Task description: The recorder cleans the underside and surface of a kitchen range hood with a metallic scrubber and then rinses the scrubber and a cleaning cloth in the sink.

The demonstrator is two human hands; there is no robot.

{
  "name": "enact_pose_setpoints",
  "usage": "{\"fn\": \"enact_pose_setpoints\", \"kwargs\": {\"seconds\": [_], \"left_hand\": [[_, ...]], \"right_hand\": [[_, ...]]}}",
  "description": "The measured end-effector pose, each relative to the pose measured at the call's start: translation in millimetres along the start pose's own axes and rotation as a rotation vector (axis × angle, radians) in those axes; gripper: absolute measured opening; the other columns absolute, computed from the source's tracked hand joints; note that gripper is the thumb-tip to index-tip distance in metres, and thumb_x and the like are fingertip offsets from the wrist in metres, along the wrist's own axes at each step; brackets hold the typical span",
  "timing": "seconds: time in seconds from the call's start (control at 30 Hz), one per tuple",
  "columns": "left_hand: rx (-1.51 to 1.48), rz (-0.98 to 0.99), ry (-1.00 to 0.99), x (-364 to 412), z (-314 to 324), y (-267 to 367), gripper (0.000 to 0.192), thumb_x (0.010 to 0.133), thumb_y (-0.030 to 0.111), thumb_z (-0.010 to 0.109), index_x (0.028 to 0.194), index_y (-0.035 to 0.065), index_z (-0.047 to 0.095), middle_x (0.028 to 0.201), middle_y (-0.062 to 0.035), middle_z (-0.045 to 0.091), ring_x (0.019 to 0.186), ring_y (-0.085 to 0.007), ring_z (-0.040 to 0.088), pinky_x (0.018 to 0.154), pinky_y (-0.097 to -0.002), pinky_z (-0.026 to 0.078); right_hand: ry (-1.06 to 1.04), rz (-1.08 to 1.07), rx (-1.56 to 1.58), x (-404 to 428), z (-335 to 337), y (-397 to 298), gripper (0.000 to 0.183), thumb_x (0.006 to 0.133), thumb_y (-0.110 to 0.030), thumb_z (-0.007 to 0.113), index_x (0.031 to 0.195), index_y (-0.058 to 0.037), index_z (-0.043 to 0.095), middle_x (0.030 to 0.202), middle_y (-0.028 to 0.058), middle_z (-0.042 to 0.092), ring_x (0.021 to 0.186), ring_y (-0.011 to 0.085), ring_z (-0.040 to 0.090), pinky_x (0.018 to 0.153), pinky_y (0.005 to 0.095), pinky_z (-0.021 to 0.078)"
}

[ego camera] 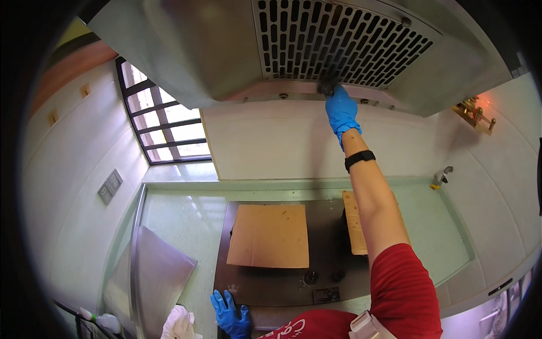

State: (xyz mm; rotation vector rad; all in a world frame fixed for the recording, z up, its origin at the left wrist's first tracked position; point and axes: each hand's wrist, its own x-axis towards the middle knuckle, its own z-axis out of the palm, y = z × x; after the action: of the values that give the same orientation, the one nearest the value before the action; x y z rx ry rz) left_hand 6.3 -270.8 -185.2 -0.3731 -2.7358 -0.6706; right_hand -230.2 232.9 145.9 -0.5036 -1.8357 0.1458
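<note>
Above me, my right hand (pixel 342 109) in a blue glove grips a dark scrubber (pixel 327 87), blurred by motion. The scrubber is at the front-lower edge of the slotted metal filter (pixel 296 46) of a stainless-steel range hood (pixel 182 55). My left hand (pixel 233 315), also blue-gloved, rests with spread fingers at the near left corner of a dark gas cooktop (pixel 266 284). It holds nothing. One cardboard sheet (pixel 269 237) covers the cooktop's left burner area. Another cardboard sheet (pixel 355 224) lies on the right side, partly hidden by my right arm.
A bent metal sheet (pixel 163 267) leans over the steel rail (pixel 136 237) at the left. Near it are a crumpled white cloth (pixel 178 323) and a spray bottle (pixel 108 323). A tap (pixel 445 173) and a brass wall shelf (pixel 476 118) are at the right. A barred window (pixel 169 123) is behind.
</note>
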Motion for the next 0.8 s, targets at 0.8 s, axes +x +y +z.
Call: {"fn": "enact_pose_setpoints", "kwargs": {"seconds": [0.8], "left_hand": [[-0.029, 0.006, 0.010, 4.1, 2.6, -16.3, 0.070, 0.077, 0.030, 0.063, 0.138, 0.0039, 0.042, 0.148, -0.0262, 0.027, 0.137, -0.0472, 0.022, 0.111, -0.0518, 0.023]], "right_hand": [[0.060, -0.243, 0.180, 25.2, -2.5, -205.4, 0.025, 0.087, -0.030, 0.056, 0.096, -0.0066, 0.060, 0.089, 0.0211, 0.065, 0.081, 0.0403, 0.063, 0.068, 0.0449, 0.0521]]}}
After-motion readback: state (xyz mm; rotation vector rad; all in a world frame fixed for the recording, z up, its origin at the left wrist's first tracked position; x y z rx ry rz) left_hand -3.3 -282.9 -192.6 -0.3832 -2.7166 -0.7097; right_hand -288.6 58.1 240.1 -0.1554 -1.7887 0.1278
